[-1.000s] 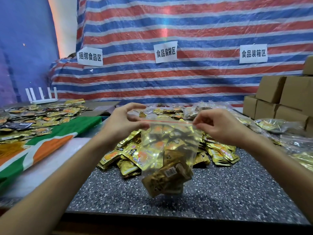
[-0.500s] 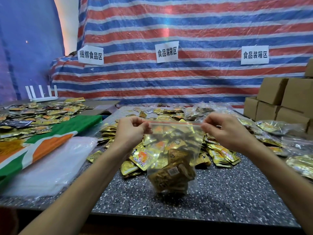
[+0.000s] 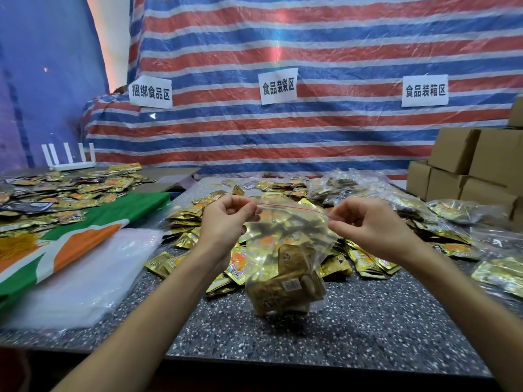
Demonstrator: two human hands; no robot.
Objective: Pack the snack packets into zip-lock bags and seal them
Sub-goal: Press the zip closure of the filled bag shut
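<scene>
Head view: the left hand (image 3: 226,222) pinches one end of the bag's (image 3: 288,250) red zip line (image 3: 291,206) and the right hand (image 3: 368,224) pinches the other. The filled bag hangs over the bench's (image 3: 368,329) middle, in front of loose packets (image 3: 368,261). To seal well, I would run pinched fingers along the whole strip, pressing air out first. Wall signs (image 3: 278,86) read 捆绑食品区, 食品装袋区, 食品装箱区; packet print is too small to read

Lit evenly and fairly brightly from overhead. Blows out pinkish white at far left beside the striped tarp (image 3: 339,38), with a faint vertical flare down its middle. Glints on foil packets (image 3: 370,263). Bows lines toward the edges.
</scene>
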